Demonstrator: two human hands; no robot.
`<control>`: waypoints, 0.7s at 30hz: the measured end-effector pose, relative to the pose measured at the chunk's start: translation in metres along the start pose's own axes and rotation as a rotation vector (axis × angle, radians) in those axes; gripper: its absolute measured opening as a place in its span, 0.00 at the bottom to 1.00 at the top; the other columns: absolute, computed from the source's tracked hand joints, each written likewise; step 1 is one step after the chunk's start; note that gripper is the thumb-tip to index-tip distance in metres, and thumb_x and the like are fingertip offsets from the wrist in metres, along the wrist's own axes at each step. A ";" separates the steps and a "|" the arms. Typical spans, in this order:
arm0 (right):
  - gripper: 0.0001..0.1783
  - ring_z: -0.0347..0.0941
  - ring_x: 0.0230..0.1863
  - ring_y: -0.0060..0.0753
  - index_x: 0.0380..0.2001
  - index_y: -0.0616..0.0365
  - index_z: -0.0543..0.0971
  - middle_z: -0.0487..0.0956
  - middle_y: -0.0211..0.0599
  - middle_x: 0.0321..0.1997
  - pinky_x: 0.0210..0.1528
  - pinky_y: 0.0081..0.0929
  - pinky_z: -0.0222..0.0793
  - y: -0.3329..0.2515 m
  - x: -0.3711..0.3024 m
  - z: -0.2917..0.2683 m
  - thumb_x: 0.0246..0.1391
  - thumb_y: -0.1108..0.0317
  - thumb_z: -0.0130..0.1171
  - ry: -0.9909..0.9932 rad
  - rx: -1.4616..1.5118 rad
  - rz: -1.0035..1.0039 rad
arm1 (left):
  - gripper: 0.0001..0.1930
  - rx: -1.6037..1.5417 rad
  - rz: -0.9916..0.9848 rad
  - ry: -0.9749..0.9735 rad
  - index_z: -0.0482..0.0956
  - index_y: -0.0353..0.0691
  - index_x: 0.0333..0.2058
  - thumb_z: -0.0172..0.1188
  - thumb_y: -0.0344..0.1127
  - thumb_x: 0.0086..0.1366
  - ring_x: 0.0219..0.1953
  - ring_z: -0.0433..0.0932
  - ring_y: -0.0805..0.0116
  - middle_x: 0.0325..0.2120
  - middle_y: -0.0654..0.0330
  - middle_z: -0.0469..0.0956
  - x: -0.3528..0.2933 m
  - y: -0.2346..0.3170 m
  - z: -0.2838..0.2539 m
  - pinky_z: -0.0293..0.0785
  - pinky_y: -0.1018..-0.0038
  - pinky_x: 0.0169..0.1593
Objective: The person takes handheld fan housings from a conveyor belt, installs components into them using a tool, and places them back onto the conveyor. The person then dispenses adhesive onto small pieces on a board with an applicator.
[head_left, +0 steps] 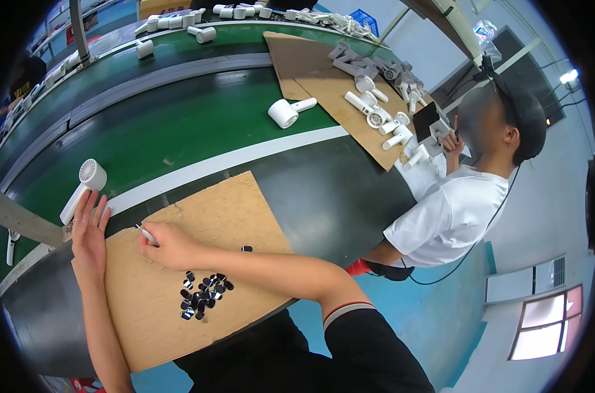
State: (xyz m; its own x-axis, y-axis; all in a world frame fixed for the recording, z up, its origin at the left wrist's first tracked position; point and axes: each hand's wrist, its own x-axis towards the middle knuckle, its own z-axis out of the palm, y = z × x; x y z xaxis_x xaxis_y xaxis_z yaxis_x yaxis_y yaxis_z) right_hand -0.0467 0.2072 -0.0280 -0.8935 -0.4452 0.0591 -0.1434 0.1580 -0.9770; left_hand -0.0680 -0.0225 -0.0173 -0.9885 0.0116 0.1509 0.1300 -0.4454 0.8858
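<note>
Behind a dark workbench (pixel 310 203) runs a green conveyor belt (pixel 205 118), bearing a white handheld fan (pixel 92 173) just at a person's left hand (pixel 90 239), its fingers extended and grasping nothing; contact is unclear. The right hand (pixel 169 246) grips a slim pen-like tool (pixel 150 237) over a cardboard sheet (pixel 228 206). Loose dark pieces (pixel 210 303) lie heaped there, 1 apart, suggesting much is left; whether the fan is finished cannot be told. At right, a co-worker (pixel 435 213) is beside more white fans (pixel 376 118).
</note>
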 end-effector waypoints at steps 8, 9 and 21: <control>0.11 0.72 0.25 0.27 0.30 0.60 0.76 0.75 0.32 0.22 0.29 0.30 0.68 0.008 0.000 -0.001 0.55 0.62 0.63 -0.049 0.092 0.053 | 0.23 -0.087 -0.087 0.066 0.69 0.30 0.55 0.55 0.39 0.66 0.36 0.73 0.72 0.36 0.57 0.77 -0.018 -0.003 0.037 0.69 0.77 0.39; 0.12 0.71 0.24 0.25 0.29 0.59 0.76 0.74 0.30 0.21 0.28 0.28 0.67 0.010 0.003 -0.003 0.56 0.62 0.63 -0.050 0.127 0.088 | 0.23 -0.001 -0.073 0.014 0.70 0.30 0.55 0.55 0.39 0.66 0.34 0.73 0.72 0.35 0.57 0.78 -0.017 -0.010 0.035 0.69 0.76 0.39; 0.27 0.75 0.46 0.60 0.48 0.64 0.75 0.77 0.59 0.40 0.49 0.47 0.73 -0.006 0.032 -0.238 0.47 0.60 0.70 0.973 -0.944 0.026 | 0.13 0.511 -0.067 -0.055 0.77 0.33 0.48 0.53 0.31 0.68 0.31 0.73 0.78 0.31 0.61 0.79 -0.029 -0.015 0.042 0.70 0.80 0.37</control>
State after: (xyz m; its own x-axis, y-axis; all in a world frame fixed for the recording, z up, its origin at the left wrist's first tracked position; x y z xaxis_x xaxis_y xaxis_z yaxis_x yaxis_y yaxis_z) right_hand -0.1751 0.4016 0.0286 -0.7802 0.3032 0.5471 -0.0056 0.8712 -0.4909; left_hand -0.0384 0.0216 -0.0164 -0.9922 0.0778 0.0969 0.1011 0.0520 0.9935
